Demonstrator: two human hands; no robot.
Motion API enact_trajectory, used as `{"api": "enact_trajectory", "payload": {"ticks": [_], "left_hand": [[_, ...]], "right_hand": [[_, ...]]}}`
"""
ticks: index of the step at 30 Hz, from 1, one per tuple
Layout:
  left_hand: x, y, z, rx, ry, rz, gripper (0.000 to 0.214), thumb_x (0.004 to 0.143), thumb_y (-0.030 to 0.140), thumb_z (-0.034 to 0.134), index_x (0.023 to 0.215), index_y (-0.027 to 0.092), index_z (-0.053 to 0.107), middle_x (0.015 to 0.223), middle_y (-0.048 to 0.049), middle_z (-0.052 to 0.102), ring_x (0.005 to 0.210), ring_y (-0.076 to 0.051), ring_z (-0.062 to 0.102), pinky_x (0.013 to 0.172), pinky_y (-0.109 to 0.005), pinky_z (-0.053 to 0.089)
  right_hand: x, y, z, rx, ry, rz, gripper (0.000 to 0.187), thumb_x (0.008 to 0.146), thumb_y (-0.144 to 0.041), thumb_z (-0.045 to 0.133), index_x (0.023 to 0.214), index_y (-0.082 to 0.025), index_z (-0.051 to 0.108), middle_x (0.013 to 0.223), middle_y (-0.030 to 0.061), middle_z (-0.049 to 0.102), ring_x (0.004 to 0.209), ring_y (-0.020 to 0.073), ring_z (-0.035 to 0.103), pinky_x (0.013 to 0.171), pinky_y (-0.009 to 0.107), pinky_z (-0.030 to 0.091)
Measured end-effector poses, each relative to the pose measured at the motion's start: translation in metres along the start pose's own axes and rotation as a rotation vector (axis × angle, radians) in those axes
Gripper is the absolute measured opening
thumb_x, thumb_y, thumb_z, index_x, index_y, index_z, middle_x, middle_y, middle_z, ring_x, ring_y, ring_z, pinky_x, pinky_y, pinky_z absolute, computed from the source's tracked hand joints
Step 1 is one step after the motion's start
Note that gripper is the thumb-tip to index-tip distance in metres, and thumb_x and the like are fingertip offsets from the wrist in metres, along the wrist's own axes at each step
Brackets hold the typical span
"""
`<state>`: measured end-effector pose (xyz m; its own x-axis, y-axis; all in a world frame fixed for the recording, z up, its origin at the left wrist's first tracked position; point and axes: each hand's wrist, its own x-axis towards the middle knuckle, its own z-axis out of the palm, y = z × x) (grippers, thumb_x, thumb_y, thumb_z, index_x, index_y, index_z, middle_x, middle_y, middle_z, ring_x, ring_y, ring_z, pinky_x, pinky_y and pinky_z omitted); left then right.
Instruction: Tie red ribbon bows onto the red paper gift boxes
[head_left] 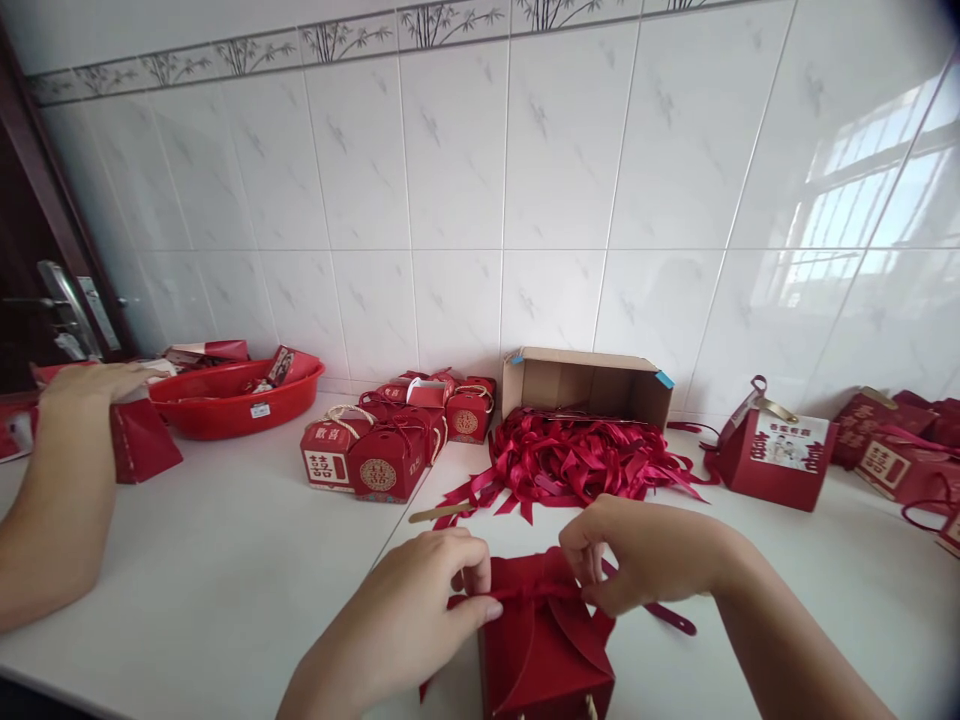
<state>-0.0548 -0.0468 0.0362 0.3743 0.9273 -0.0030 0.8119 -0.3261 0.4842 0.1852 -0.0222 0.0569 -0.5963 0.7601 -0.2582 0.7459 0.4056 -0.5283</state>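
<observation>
Directly in front of me a dark red gift box [546,660] stands on the white table, its curved top flaps folded in and short rope ends showing at the bottom. A red ribbon [534,590] runs across its top with a knot or bow in the middle. On the left side of the box, my left hand [431,590] pinches the ribbon between thumb and fingers. My right hand [622,555] is closed on the ribbon at the right side, its fingertips partly hidden. Behind the box lies a heap of red ribbons [577,455] spilling from a cardboard box [585,385].
Decorated red boxes [390,460] are grouped at centre left, with a red basin [247,400] beyond. Another red box [776,455] and several more [892,450] stand right. A co-worker's hand [94,385] touches a red box [146,440] at far left. The tiled wall [450,200] closes the back.
</observation>
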Motion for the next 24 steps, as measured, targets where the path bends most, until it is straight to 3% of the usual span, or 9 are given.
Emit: {"api": "enact_trajectory", "payload": {"ticks": [12,20,24], "left_hand": [[0.0,-0.013,0.0,0.02,-0.034,0.002,0.015,0.077,0.032,0.054,0.068,0.021,0.051,0.079,0.0022,0.059,0.073,-0.016,0.052,0.062,-0.025,0.034],[-0.002,-0.002,-0.001,0.043,-0.036,-0.037,0.02,0.08,0.041,0.052,0.076,0.022,0.052,0.076,0.0013,0.058,0.072,-0.017,0.052,0.059,-0.025,0.033],[-0.002,0.001,0.001,0.059,-0.062,-0.054,0.024,0.079,0.047,0.052,0.077,0.023,0.053,0.076,0.001,0.058,0.072,-0.018,0.054,0.058,-0.026,0.033]], "right_hand": [[0.004,0.009,0.0,-0.071,-0.082,0.086,0.009,0.061,-0.023,0.061,0.069,-0.019,0.06,0.079,-0.0001,0.067,0.07,0.0152,0.061,0.055,0.022,0.041],[0.003,0.001,0.001,-0.088,0.002,0.06,0.028,0.065,-0.02,0.061,0.093,-0.025,0.059,0.086,-0.0021,0.061,0.07,0.0135,0.059,0.052,0.02,0.034],[0.003,0.001,0.002,-0.081,0.016,0.05,0.023,0.072,-0.033,0.063,0.092,-0.025,0.059,0.087,-0.0011,0.061,0.071,0.0142,0.059,0.054,0.021,0.035]]}}
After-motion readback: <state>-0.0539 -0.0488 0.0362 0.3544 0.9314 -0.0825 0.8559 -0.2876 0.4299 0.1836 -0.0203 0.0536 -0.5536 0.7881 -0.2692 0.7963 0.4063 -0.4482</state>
